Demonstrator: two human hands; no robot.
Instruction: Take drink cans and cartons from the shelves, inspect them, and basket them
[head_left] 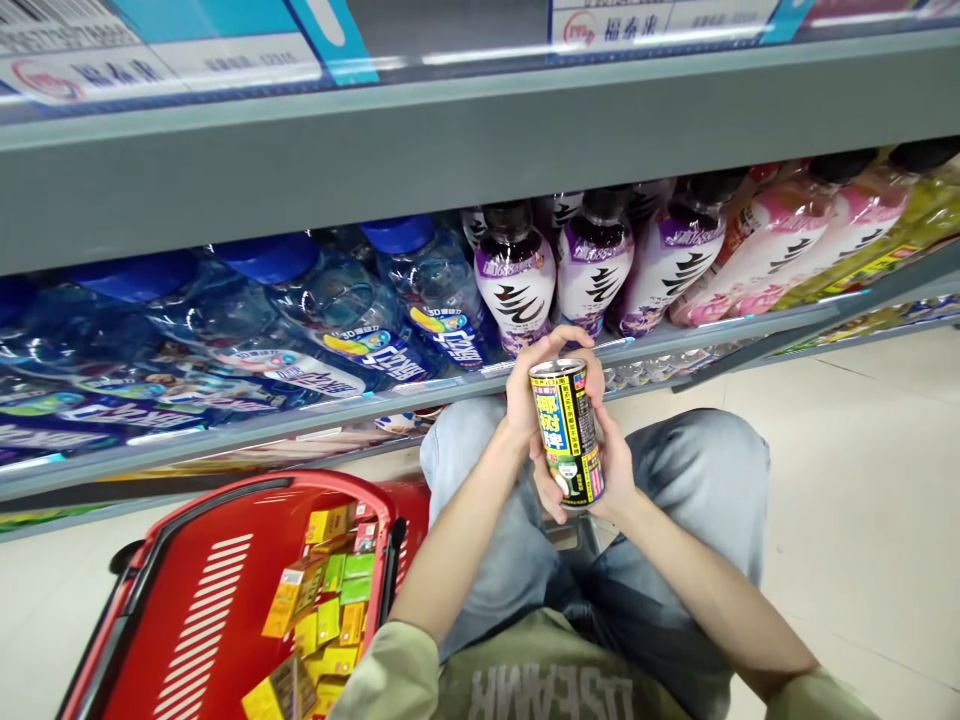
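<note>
A black drink can (564, 435) with yellow, blue and white Chinese lettering is held above my knees, slightly tilted, its silver top facing up. My left hand (525, 395) wraps its left side, with fingers curving behind the top rim. Around the lower and right side closes my right hand (615, 460), its fingertips showing at the left near the base. Just beyond the can, purple-and-white labelled bottles (516, 280) with dark caps stand on the shelf.
A red shopping basket (169, 600) holding several small yellow, green and red boxes (341, 590) sits on the floor at my left. Blue-capped bottles (375, 335) fill the shelf's left part; pink-labelled bottles (787, 240) stand right. A grey shelf edge (450, 140) runs across above.
</note>
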